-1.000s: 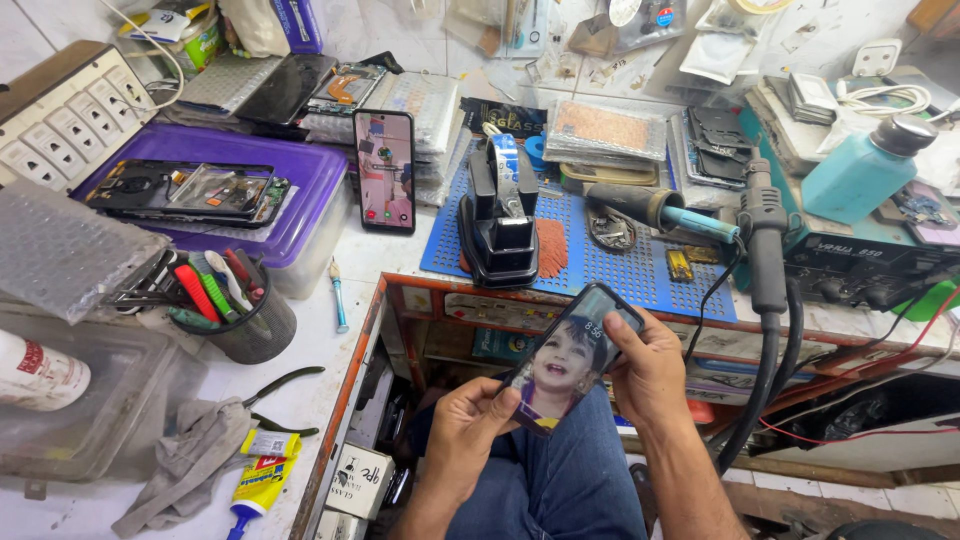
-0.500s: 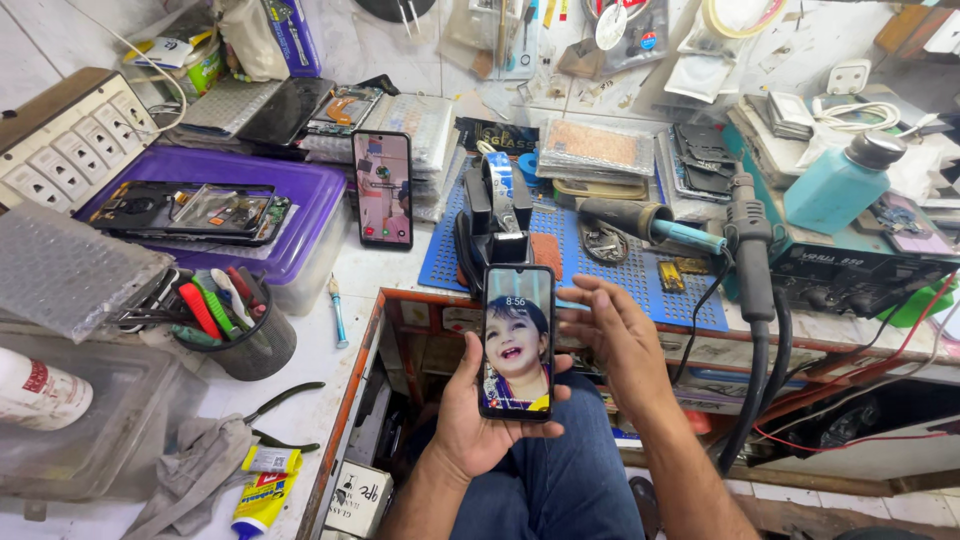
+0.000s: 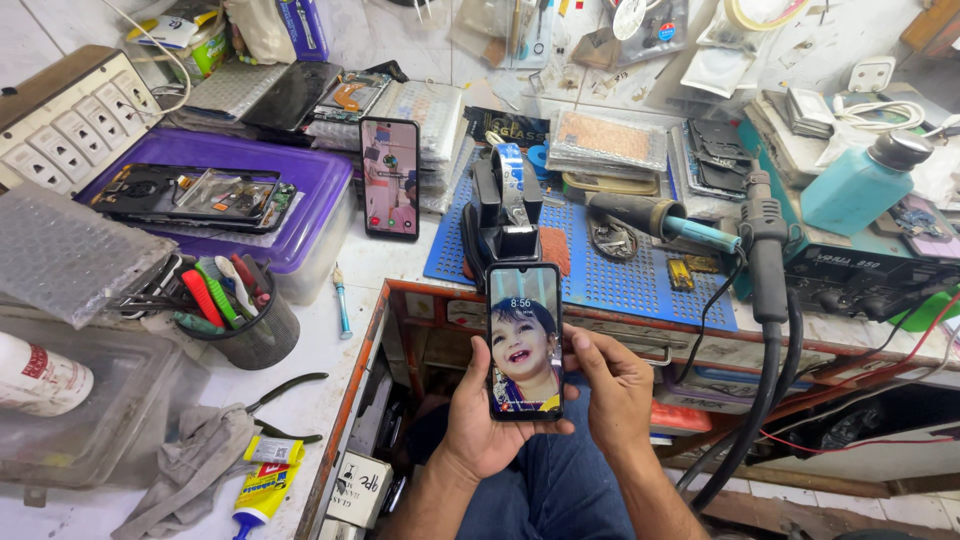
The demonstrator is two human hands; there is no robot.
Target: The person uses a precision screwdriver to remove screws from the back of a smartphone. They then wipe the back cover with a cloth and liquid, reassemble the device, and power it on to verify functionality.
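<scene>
A black smartphone (image 3: pixel 524 340) stands upright in front of me over my lap, its lit screen showing a photo of a person. My left hand (image 3: pixel 480 420) cradles it from behind and below, fingers wrapped round its left edge and bottom. My right hand (image 3: pixel 612 385) rests against the phone's right edge, thumb near the lower corner. Both hands hover below the orange-edged bench front (image 3: pixel 440 295).
On the bench lie a second lit phone (image 3: pixel 389 178), a purple box (image 3: pixel 300 215) carrying opened phones, a black holder on a blue mat (image 3: pixel 610 285), a soldering iron (image 3: pixel 660 220), a hot-air wand (image 3: pixel 765 250), a teal bottle (image 3: pixel 860 185), a cup of tools (image 3: pixel 235 310), pliers (image 3: pixel 285 395) and a glue tube (image 3: pixel 262 485).
The phone swung from tilted in both hands to upright and facing me. My right hand let go briefly with fingers spread, then came back onto the phone's right edge.
</scene>
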